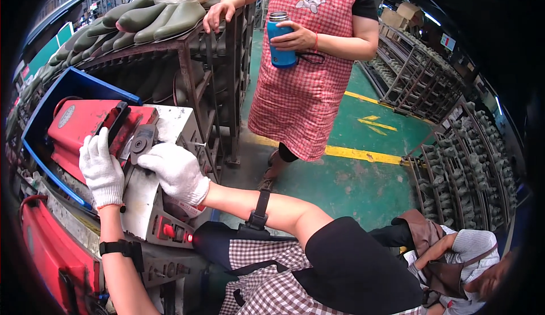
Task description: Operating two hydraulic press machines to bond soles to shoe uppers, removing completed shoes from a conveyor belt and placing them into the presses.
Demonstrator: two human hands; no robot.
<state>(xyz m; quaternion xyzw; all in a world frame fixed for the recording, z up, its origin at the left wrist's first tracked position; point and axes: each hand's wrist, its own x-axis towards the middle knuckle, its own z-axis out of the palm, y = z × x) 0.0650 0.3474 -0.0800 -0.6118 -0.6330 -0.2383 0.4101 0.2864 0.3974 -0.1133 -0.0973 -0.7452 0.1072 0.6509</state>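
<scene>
Red machines (pixel 79 130) number two. The left hand (pixel 102 167) extends released fingers; the right hand (pixel 177 173) curls its own (grip unclear). Floor (pixel 357 181) opens beyond their edges.

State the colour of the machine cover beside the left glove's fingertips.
The cover is red, best seen in the head view.

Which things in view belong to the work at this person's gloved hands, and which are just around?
In the work:
- left hand
- right hand, at the grey metal part
- red-and-white machine

Just around:
- green boots
- blue bottle, in a co-worker's hand
- second red machine
</scene>
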